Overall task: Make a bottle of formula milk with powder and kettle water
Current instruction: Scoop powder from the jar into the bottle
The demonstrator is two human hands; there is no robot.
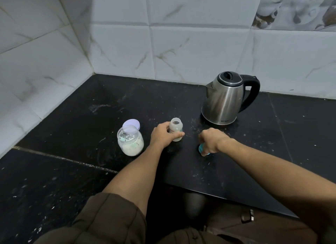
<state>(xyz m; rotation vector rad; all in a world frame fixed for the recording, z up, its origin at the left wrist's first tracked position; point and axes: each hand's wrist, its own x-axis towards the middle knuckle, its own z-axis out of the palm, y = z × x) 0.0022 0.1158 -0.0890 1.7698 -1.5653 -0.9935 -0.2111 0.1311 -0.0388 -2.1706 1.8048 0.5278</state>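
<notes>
A small clear baby bottle [176, 124] stands upright and uncapped on the black counter [72, 127]. My left hand [162, 134] grips its lower half. To the right, my right hand [211, 140] curls over a teal bottle cap [201, 147] on the counter, hiding most of it. An open glass jar [130, 140] of white powder sits left of the bottle, with its pale lid [131, 124] lying just behind it. A steel kettle [224, 98] with a black handle stands behind my right hand, lid closed.
White marble-look tiled walls [181, 49] meet in a corner at the back left. The counter's front edge [227, 198] runs below my right forearm. White specks and smears dot the counter surface.
</notes>
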